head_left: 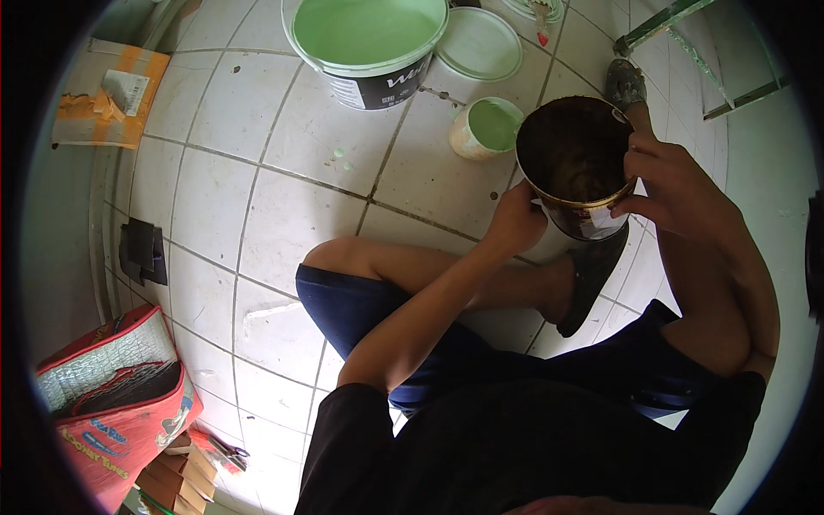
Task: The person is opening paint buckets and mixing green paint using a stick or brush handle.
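I hold a round paint can [571,142] between both hands, tilted so that its dark brown inside faces me. My left hand [520,220] presses on the can's near left side, below the rim. My right hand [674,184] grips the rim on the right, thumb on the near wall and fingers at the edge. Just left of the can stands a small pale tub [466,133] with light green paint in it. Farther off is a large black-and-white bucket [378,90] of the same green paint. A round green-smeared lid [481,45] lies beside this bucket.
A paintbrush [542,26] rests on another lid at the top. A green-stained metal frame [678,26] stands far right. On the left are a taped cardboard box [107,94], a dark flat piece [142,251] and a red insulated bag [129,429]. White floor tiles [292,202] spread between them.
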